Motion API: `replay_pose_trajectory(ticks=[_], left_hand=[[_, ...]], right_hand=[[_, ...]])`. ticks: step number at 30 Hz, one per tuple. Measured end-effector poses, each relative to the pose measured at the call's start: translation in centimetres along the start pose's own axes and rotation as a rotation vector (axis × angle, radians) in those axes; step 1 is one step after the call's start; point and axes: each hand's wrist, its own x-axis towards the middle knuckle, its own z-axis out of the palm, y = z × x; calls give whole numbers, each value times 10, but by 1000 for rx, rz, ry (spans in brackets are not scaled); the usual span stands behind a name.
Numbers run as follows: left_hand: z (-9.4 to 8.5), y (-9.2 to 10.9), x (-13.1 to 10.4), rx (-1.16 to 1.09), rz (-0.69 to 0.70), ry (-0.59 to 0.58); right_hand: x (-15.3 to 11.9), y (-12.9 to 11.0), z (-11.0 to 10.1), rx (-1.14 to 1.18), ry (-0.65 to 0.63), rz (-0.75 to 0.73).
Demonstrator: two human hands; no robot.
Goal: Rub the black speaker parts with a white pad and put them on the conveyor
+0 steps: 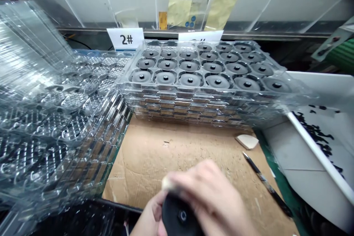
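Observation:
My left hand (151, 215), low in the middle of the head view, is closed around a smooth black oval part (181, 215) with a small round hole in its face. Across the part's upper edge lies my right hand (215, 199), smeared by motion, with its fingers bent and pressed together. A small pale tip (167, 183) shows at those fingers; I cannot tell whether it is a pad or a fingertip. Below both hands is a worn cardboard sheet (155, 155). A white wedge-shaped pad (247, 142) and a black pen (267, 184) lie on its right side.
Beyond the cardboard stands a stack of clear trays (190, 97); the top one holds several black round parts (166, 77). More clear trays (63, 132) fill the left. On the right is a white bin (293, 162) with small black pieces. A "2#" card (125, 38) stands behind.

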Motion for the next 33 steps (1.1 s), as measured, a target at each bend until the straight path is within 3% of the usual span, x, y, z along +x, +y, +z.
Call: replay_pose_trajectory(ticks=[3,5,10,15,19,23,27,28,30,33], left_hand=[[1,2,-1,-63,-6,-43],[1,4,-4,-123,23,-64],[0,7,-10,-195,9,17],[-3,7,-8,-171,6,46],[-5,4,-8,-152,24,60],[0,0,-10,-104,40,114],[7,-5,-13,-15,94,141],[7,-6,-14,3,88,144],[7,-6,-16,33,73,169],[8,-6,-18,54,119,242]], right_hand=[[-14,27,4,29,106,298],[-32,44,13,72,63,417],[-86,59,49,44,-70,534],[-111,50,67,-119,7,555],[-102,50,56,-165,33,569],[-70,31,30,85,148,668],[-31,-14,15,177,277,370],[-25,-23,13,176,265,286],[-17,-36,12,198,124,225],[-12,-40,12,207,-77,296]])
